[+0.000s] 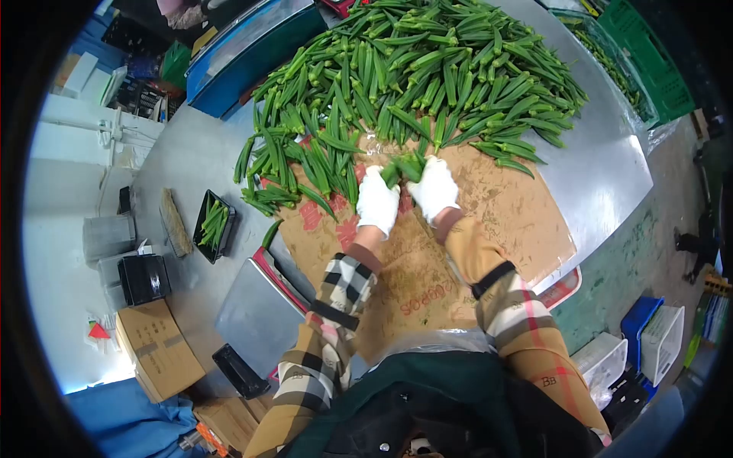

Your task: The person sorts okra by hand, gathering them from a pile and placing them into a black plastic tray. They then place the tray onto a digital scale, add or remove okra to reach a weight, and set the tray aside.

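Both of my hands wear white gloves and are close together over a stained cardboard sheet (504,206). My left hand (377,202) is closed around some okra pods (391,174). Just to its right, my right hand (434,188) is closed on more okra, whose green pods (411,166) point toward the left hand. Beyond both hands spreads a large heap of okra (427,69), with part of it reaching down to the left of my left hand. My fingertips are partly hidden by the pods.
On the metal table (175,153) at left stand a black tray (216,227) holding several okra pods and a brush-like object (175,221). A blue bin (256,57) is at the back left, a green crate (649,57) at the back right. Cardboard box (158,349) lower left.
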The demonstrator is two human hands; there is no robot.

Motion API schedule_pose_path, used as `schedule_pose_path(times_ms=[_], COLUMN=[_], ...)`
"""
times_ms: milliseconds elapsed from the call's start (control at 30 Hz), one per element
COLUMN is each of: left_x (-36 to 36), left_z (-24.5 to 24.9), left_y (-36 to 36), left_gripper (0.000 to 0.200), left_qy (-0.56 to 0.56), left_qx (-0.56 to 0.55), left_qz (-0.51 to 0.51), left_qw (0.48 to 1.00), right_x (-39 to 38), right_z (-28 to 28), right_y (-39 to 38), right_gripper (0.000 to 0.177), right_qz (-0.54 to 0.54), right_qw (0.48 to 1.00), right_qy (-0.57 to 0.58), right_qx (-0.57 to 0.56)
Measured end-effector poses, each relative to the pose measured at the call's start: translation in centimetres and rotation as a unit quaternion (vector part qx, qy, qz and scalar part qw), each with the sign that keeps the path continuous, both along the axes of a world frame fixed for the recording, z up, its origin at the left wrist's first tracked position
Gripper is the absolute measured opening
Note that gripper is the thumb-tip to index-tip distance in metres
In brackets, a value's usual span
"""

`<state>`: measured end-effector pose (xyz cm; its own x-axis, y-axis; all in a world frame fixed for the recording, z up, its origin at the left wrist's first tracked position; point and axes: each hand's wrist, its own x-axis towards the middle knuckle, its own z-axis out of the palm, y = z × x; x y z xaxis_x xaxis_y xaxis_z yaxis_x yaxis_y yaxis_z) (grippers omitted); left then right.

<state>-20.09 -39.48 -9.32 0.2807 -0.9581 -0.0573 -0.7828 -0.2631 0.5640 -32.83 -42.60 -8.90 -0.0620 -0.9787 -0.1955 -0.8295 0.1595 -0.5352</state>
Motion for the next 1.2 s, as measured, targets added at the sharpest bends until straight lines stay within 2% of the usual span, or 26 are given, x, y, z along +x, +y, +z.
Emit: schedule_pose_path(times_ms=[67,167,200,233,267,300,333,433,467,500,533,567,600,633,667,700,733,767,833,867,967,1000,1033,1100,1133,1200], left_x=[-0.5,-0.1,0.3,0.9,1.6,2.2,2.7,1.5,1.4,0.7,0.1,-0.5,-0.9,-1.3,-1.8,-1.9,-1.6,-1.2,-0.7,-0.6,-0.3,-0.4,-0.5,-1.7,-1.8,-1.0], left_z=[-1.3,0.4,0.6,0.1,-0.3,-0.4,1.3,3.6,2.6,4.4,5.9,6.7,6.1,7.0,6.1,5.4,6.7,6.8,7.3,7.7,9.8,12.2,11.2,11.2,14.4,15.6], left_y=[-0.1,-0.2,0.0,0.5,1.2,2.1,3.3,7.4,8.8,10.0,11.0,12.0,13.0,13.8,14.7,15.4,15.7,16.2,17.2,17.7,18.1,18.6,18.8,19.9,20.2,21.2], left_gripper=[0.044,0.048,0.042,0.041,0.039,0.038,0.041,0.043,0.046,0.053,0.059,0.065,0.076,0.082,0.081,0.081,0.066,0.063,0.058,0.055,0.059,0.083,0.097,0.105,0.105,0.099], left_qy=[-0.077,0.106,0.198,0.359,0.511,0.649,0.698,0.702,0.702,0.694,0.673,0.652,0.641,0.627,0.625,0.623,0.646,0.676,0.734,0.699,0.677,0.578,0.476,0.209,0.235,0.207], left_qx=[0.012,0.061,0.085,0.081,0.072,0.061,0.111,0.08,0.085,0.086,0.088,0.089,0.073,0.067,0.051,0.035,0.06,0.047,0.022,0.011,-0.045,-0.032,-0.019,-0.005,0.027,0.022], left_qz=[-0.015,0.015,0.028,0.022,0.014,0.005,0.013,0.004,-0.007,0.006,0.012,0.019,0.023,0.04,0.045,0.05,0.03,0.056,0.105,0.118,0.098,0.047,0.037,-0.029,-0.026,-0.076], left_qw=[0.997,0.992,0.976,0.929,0.856,0.758,0.707,0.708,0.707,0.715,0.734,0.753,0.764,0.775,0.778,0.78,0.761,0.733,0.671,0.705,0.728,0.814,0.879,0.977,0.971,0.975], right_x=[0.9,0.6,-0.2,-0.8,-1.8,-2.7,-3.4,-4.1,-4.1,-4.0,-3.7,-2.6,-1.3,-0.8,-0.3,-0.2,-0.2,-0.1,-0.5,-0.6,-0.4,-0.5,-0.5,-0.4,0.2,0.6], right_z=[-0.4,-1.6,-0.5,-0.3,-0.2,-0.1,1.7,1.7,0.7,-0.2,0.8,1.8,1.5,0.6,-0.3,2.7,4.1,5.1,7.3,7.8,6.3,8.0,6.7,5.6,5.8,3.7], right_y=[-0.2,-1.1,-1.2,-1.4,-0.9,0.2,1.5,6.8,8.7,10.2,11.4,13.1,14.1,15.2,16.3,17.4,17.9,18.2,18.1,17.9,17.6,17.4,17.2,17.4,18.2,18.6], right_gripper=[0.059,0.057,0.056,0.051,0.049,0.048,0.042,0.033,0.032,0.032,0.036,0.037,0.046,0.068,0.091,0.118,0.121,0.124,0.117,0.114,0.108,0.097,0.081,0.062,0.052,0.051], right_qz=[0.041,0.038,0.037,0.03,0.04,0.048,-0.002,-0.049,-0.053,-0.056,-0.071,-0.057,-0.139,-0.026,0.058,0.12,0.148,0.175,0.226,0.25,0.162,0.122,0.078,0.064,0.043,0.0], right_qw=[0.996,0.997,0.999,0.996,0.955,0.864,0.83,0.758,0.758,0.758,0.788,0.793,0.651,0.787,0.891,0.983,0.981,0.978,0.965,0.957,0.862,0.823,0.768,0.64,0.58,0.476], right_qy=[0.079,0.069,0.015,-0.044,-0.264,-0.467,-0.504,-0.601,-0.601,-0.601,-0.538,-0.573,-0.71,-0.597,-0.447,-0.124,-0.114,-0.104,-0.132,-0.146,-0.472,-0.531,-0.598,-0.715,-0.764,-0.812], right_qx=[-0.014,0.001,0.031,0.077,0.133,0.183,0.24,0.25,0.249,0.247,0.292,0.198,0.229,0.155,0.06,0.058,0.05,0.042,0.021,0.011,0.088,0.163,0.216,0.273,0.278,0.337])
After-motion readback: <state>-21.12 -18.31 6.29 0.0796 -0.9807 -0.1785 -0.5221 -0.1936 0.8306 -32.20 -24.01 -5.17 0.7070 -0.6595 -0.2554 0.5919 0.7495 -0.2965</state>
